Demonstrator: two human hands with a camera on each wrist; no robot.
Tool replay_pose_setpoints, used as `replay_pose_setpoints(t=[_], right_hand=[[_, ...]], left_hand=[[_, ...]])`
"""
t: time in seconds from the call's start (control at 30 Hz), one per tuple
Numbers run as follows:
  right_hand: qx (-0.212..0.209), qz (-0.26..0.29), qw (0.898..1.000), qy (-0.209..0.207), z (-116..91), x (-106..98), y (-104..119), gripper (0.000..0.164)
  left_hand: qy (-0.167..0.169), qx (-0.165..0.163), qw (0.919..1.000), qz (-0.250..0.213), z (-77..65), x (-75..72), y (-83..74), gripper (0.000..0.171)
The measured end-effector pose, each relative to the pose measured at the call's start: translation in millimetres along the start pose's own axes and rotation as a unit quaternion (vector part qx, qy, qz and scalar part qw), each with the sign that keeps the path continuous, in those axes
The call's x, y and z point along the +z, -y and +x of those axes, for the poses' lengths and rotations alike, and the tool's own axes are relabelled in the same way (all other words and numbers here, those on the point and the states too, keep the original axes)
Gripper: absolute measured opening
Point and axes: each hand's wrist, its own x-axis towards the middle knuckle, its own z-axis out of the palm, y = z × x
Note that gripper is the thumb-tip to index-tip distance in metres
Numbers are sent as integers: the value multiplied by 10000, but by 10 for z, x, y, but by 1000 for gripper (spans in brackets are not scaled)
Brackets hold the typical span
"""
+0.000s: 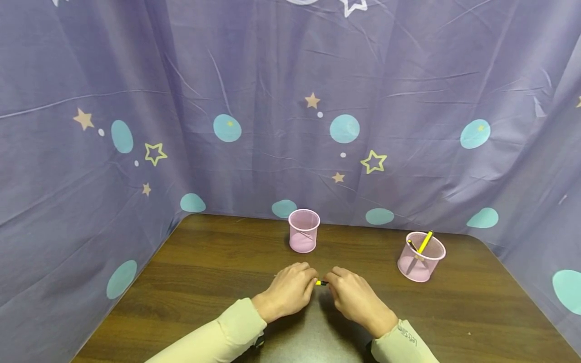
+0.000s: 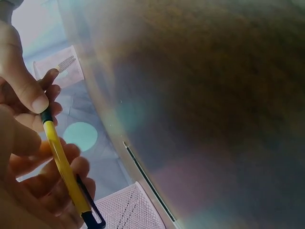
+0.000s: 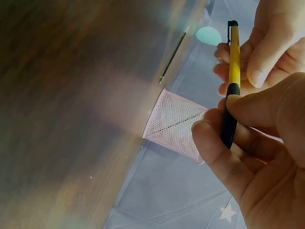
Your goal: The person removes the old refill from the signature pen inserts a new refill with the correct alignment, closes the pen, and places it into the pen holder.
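A pen with a yellow barrel, black grip and black clip (image 3: 234, 62) lies between my two hands. My left hand (image 1: 292, 288) holds the yellow barrel (image 2: 62, 162), its fingers curled behind it with the clip end toward the palm. With thumb and fingers, my right hand (image 1: 356, 298) pinches the black grip (image 3: 230, 119); the grip's tip is partly covered by those fingers. On the tabletop beyond the hands lies a thin dark pen refill (image 2: 147, 179), clear in both wrist views.
Behind my hands stands a pink mesh cup (image 1: 303, 242) with a thin stick showing through its mesh. A second pink mesh cup (image 1: 415, 269), to the right, holds yellow-and-black pens (image 1: 425, 242). A purple patterned curtain (image 1: 272, 101) surrounds the brown wooden table (image 1: 218, 247).
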Motion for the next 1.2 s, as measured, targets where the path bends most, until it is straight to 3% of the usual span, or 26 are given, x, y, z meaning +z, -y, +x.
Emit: replay_pose_setpoints(t=[0.3, 0.63, 1.2], right_hand=[[-27, 9, 10000, -22, -8, 11, -2, 15], [-6, 56, 10000, -42, -8, 10, -6, 16], [-28, 100, 9999, -25, -10, 5, -5, 15]], left_hand=[[253, 184, 9995, 83, -21, 53, -2, 12], [167, 187, 9997, 42, -2, 36, -1, 6], [-229, 28, 9994, -266, -9, 33, -13, 20]])
